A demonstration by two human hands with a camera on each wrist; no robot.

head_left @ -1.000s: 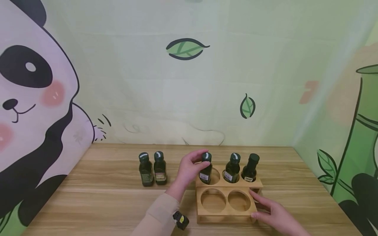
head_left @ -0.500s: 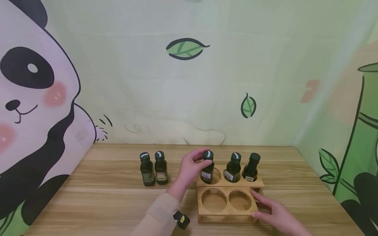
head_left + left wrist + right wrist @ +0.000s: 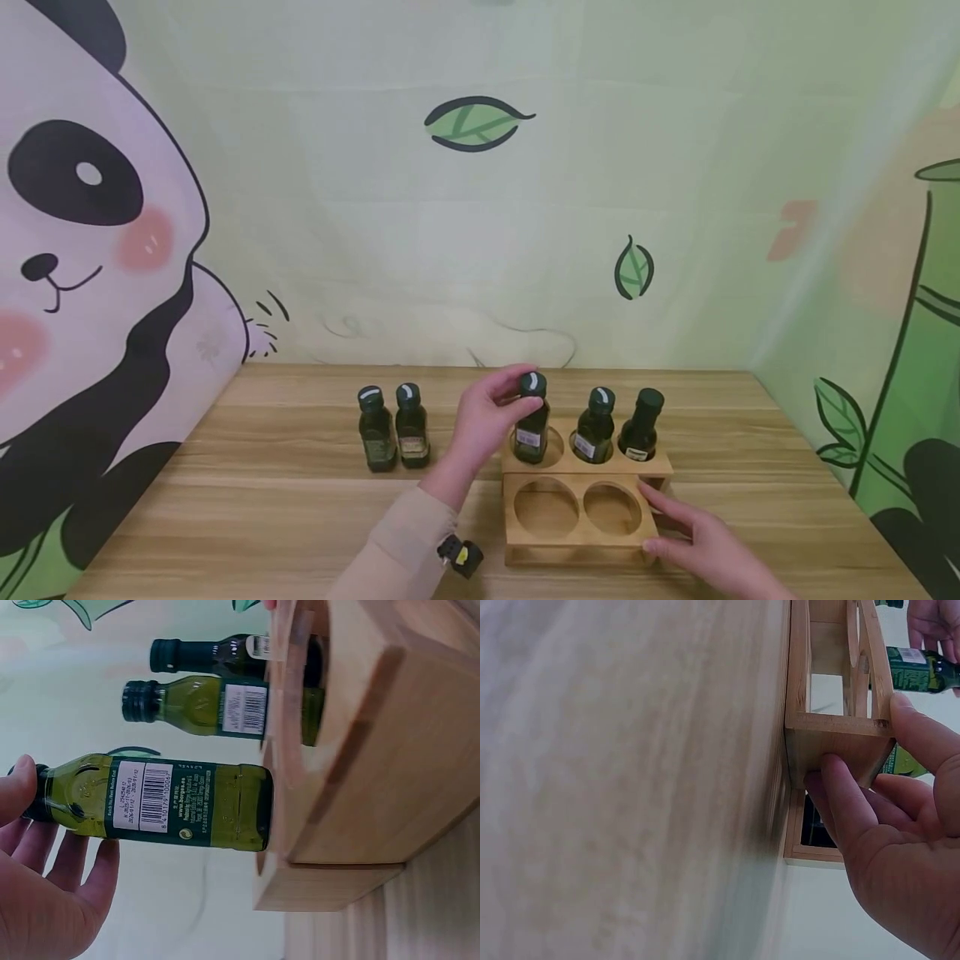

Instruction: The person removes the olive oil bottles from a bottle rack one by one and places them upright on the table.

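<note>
My left hand (image 3: 483,425) holds a small green glass oil bottle (image 3: 531,437) by its capped neck, upright over the back-left hole of the stepped wooden rack (image 3: 577,554). In the left wrist view the whole base of this oil bottle (image 3: 172,799) shows, close over the rack's top, its barcode label facing the camera. My right hand (image 3: 697,537) grips the rack's lower front step at its right end. The thumb lies at the top edge and the fingertips (image 3: 838,769) touch the end panel. Two front holes (image 3: 546,508) hold nothing.
Two more dark bottles stand in the rack's back row, a middle bottle (image 3: 594,437) and a right-hand bottle (image 3: 641,425). Left of the rack, a pair of bottles (image 3: 377,442) stands on the wooden table (image 3: 247,500). A printed cloth backdrop (image 3: 360,208) rises behind.
My left hand has raised the oil bottle a little above the back-left hole. My right hand stays on the rack's right end. The head view has shifted slightly.
</note>
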